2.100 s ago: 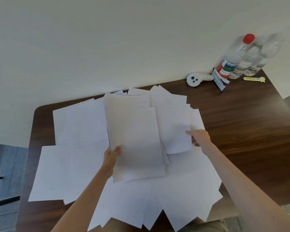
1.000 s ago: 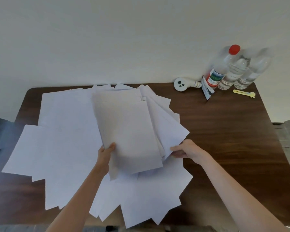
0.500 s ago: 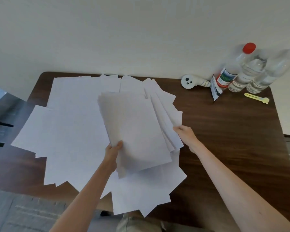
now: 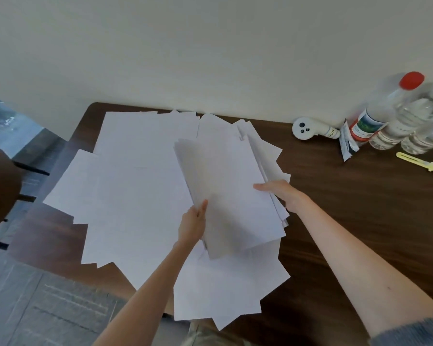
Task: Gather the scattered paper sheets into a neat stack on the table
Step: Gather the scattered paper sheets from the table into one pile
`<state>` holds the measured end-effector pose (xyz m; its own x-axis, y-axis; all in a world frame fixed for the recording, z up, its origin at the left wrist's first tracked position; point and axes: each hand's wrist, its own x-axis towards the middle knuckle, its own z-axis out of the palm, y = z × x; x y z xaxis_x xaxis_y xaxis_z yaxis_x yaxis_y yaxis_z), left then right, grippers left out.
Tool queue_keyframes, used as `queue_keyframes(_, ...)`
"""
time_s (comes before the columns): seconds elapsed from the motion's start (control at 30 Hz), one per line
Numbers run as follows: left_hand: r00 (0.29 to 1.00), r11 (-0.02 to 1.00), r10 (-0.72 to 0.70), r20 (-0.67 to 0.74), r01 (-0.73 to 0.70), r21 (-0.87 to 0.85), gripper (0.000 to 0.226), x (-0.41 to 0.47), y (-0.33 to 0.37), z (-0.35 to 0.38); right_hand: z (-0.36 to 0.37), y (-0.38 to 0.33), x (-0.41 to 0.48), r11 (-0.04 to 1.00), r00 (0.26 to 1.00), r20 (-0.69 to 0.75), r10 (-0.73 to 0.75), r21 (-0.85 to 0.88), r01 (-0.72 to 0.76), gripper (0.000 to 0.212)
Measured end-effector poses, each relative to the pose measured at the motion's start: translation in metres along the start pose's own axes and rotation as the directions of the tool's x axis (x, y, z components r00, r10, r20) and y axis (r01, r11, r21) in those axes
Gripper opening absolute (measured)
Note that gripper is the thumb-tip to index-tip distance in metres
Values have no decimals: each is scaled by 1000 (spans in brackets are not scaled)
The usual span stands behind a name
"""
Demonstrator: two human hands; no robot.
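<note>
A bundle of sheets (image 4: 231, 193) is held tilted above the middle of the counter (image 4: 360, 216). The left hand (image 4: 193, 227) grips its near left edge, thumb on top. The right hand (image 4: 281, 193) pinches the right edge, thumb flat on the top sheet and fingers hidden beneath. Loose sheets (image 4: 135, 186) lie overlapping under and to the left of the bundle, some hanging past the near edge. At the far right corner stand bottles (image 4: 385, 116), with a white gadget (image 4: 303, 128), a sachet (image 4: 348, 143) and a yellow clip (image 4: 418, 163) nearby.
</note>
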<state>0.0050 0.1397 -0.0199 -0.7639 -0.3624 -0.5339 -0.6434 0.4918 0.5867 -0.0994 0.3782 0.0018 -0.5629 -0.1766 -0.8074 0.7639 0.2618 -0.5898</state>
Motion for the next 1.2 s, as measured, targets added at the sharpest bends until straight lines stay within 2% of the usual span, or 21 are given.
queue_keyframes(0.03,999,984,1,-37,5,179,61,0,0,-1,-1,-1,1,999,999,14,35,1,-35,65)
queue_keyframes(0.1,999,944,11,-49,5,329,66,2,-1,-4,2,-2,5,999,999,37,29,-25,-28,66)
queue_keyframes(0.23,997,903,75,-6,-65,424,63,8,-1,-7,13,-1,10,993,989,101,-105,-36,109,43)
queue_keyframes(0.37,996,884,72,-57,-37,465,62,15,0,-16,10,10,10,986,983,99,-156,76,149,40)
queue_keyframes(0.47,987,935,-34,-154,86,344,63,21,-7,-27,2,24,8,976,986,61,-158,164,146,37)
queue_keyframes(0.57,954,951,-127,-271,195,240,47,29,-17,-44,-3,37,1,960,988,5,-153,239,148,36)
queue_keyframes(0.63,938,969,-220,-267,242,53,39,35,-19,-55,-4,45,-4,950,989,-4,-146,280,141,36)
queue_keyframes(0.67,931,960,-274,-239,250,-126,34,38,-18,-60,-4,50,-6,946,990,-4,-144,294,139,36)
queue_keyframes(0.73,903,831,-404,-147,295,-471,23,43,-9,-68,-4,57,-9,941,989,-4,-150,307,144,36)
queue_keyframes(0.8,856,720,-502,-126,333,-608,15,50,-3,-77,-2,62,-13,931,986,-8,-167,327,161,36)
queue_keyframes(0.83,832,709,-536,-144,351,-612,19,56,-3,-81,-1,64,-16,925,984,-12,-178,338,171,35)
queue_keyframes(0.93,744,695,-639,-196,448,-563,59,65,-4,-95,0,69,-22,910,981,-17,-191,371,183,35)
queue_keyframes(1.0,797,610,-602,-44,423,-670,56,62,-4,-98,1,70,-26,902,981,-14,-194,390,184,35)
queue_keyframes(1.07,848,554,-508,151,455,-697,44,57,-3,-97,3,71,-30,897,980,-8,-198,403,184,33)
queue_keyframes(1.2,903,519,-293,314,426,-741,15,45,0,-101,7,74,-35,891,980,3,-197,418,178,34)
